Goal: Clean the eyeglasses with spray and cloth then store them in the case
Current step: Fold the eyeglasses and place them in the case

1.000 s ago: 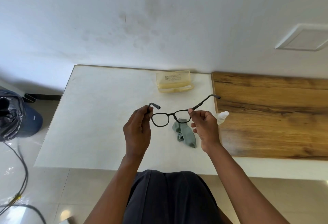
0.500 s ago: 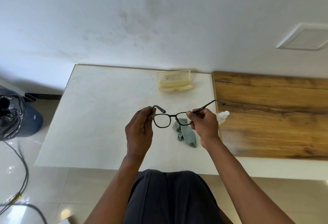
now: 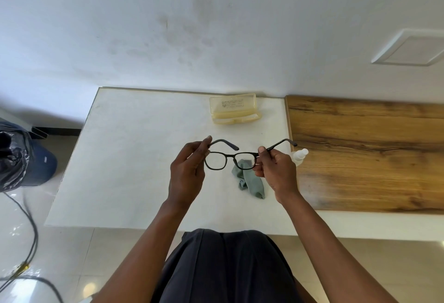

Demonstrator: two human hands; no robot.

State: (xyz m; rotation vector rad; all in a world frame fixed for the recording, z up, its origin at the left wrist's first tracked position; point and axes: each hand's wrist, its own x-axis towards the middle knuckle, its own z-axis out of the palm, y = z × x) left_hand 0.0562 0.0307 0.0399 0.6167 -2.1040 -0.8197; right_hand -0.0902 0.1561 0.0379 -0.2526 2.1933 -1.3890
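Black-framed eyeglasses hang in the air above the white table, temples unfolded and pointing away from me. My left hand pinches the left hinge. My right hand pinches the right hinge. A crumpled grey-green cloth lies on the table just below the glasses, partly behind my right hand. A small white spray bottle lies beside my right hand at the edge of the wooden board, mostly hidden. The yellowish translucent case stands open near the wall.
A wooden board covers the table's right part. A dark bin with a black bag stands on the floor at left, with cables trailing over the tiles. The white wall runs along the table's far edge.
Both hands have shifted the glasses slightly right and nearer to level; the left temple has swung further open. The cloth, bottle and case have stayed put.
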